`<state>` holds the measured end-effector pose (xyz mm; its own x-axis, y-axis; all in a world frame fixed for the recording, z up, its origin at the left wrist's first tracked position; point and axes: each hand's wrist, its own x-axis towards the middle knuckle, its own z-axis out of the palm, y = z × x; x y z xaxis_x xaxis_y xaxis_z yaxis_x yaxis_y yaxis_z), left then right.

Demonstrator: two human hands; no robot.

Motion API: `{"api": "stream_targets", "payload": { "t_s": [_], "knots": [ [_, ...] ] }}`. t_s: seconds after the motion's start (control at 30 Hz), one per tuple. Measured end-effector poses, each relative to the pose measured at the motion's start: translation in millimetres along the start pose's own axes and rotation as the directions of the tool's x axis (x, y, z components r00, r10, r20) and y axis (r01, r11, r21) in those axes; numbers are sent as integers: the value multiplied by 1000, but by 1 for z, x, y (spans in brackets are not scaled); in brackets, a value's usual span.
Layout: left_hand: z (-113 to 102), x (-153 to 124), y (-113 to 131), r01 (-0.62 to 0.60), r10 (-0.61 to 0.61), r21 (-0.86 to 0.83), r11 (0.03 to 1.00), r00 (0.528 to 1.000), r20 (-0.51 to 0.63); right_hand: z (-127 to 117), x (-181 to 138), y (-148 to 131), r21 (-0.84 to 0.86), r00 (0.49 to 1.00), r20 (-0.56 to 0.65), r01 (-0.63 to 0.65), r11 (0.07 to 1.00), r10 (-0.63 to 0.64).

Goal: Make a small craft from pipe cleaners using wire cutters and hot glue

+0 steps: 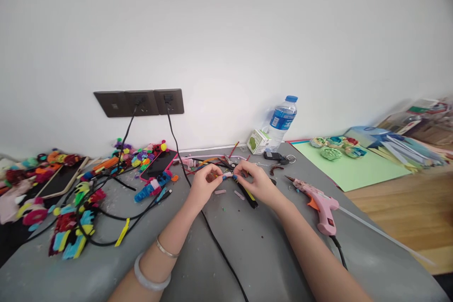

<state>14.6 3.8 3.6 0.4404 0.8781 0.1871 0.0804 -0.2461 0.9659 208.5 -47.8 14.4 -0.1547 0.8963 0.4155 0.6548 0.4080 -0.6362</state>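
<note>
Both hands meet over the middle of the grey table. My left hand (204,184) pinches one end of a short pale pink piece of pipe cleaner (228,175), and my right hand (255,183) pinches its other end. Below the fingers, two similar pale pink pieces (220,192) lie on the tabletop. Pliers with black-and-yellow handles (252,199) rest under my right hand, which partly covers them. Behind the hands, loose coloured pipe cleaners (234,149) are scattered.
A pink glue gun (320,203) lies at right, its glue stick jutting out. Behind are a water bottle (282,125), small box (259,141) and car key (278,156). Fuzzy crafts (76,226), phones (159,165) and black cables (215,240) cover the left; paper flowers sit on green paper (364,172).
</note>
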Motion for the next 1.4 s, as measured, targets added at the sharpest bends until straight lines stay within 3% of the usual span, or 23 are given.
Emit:
{"api": "stream_targets", "payload": {
  "t_s": [0.53,1.4],
  "knots": [
    [0,0,2,60,-49,-97,993,993,108,-5,-1,-4,58,1000,-17,6,998,-5],
    [-1,-4,12,-140,122,162,977,986,115,-10,-1,-5,133,1000,10,-15,991,13]
  ]
}}
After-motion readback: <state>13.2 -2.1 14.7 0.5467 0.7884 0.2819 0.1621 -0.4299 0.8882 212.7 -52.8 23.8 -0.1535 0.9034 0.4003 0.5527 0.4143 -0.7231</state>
